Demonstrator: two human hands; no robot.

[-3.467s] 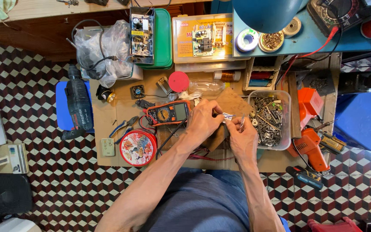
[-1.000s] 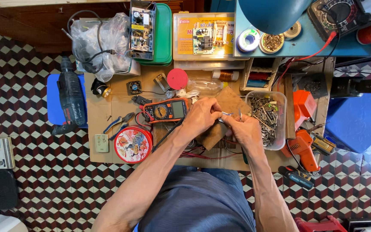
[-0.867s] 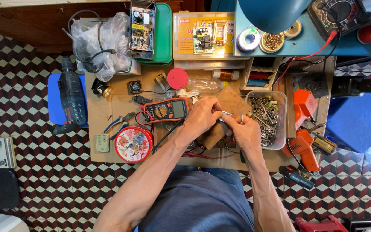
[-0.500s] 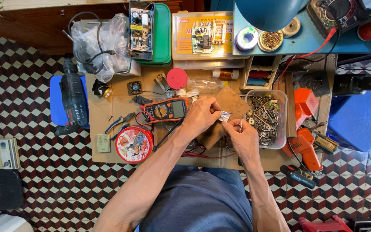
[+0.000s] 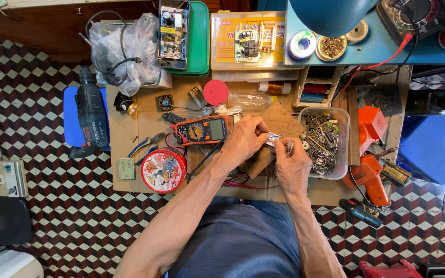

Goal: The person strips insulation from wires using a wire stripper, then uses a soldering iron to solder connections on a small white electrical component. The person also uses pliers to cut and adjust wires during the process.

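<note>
My left hand (image 5: 244, 137) and my right hand (image 5: 291, 166) meet over a brown wooden board (image 5: 279, 123) on the low cardboard-covered table (image 5: 124, 139). Between their fingertips they pinch a small white and blue electrical part (image 5: 272, 139); what it is exactly is too small to tell. An orange multimeter (image 5: 202, 130) lies just left of my left hand, with dark probe leads running under my forearm. A clear plastic tub of screws and metal bits (image 5: 323, 141) stands right beside my right hand.
A round red tin (image 5: 164, 170), blue-handled pliers (image 5: 147, 144) and a black drill on a blue stool (image 5: 89, 110) lie to the left. Orange tools (image 5: 371, 170) sit at the right. Circuit boards, a green tray (image 5: 198, 38), solder reels and a blue lamp (image 5: 330, 15) are at the back.
Both hands have stayed over the board, working the small part between the fingers; my right hand shifted slightly back and lower. Nothing else on the table moved.
</note>
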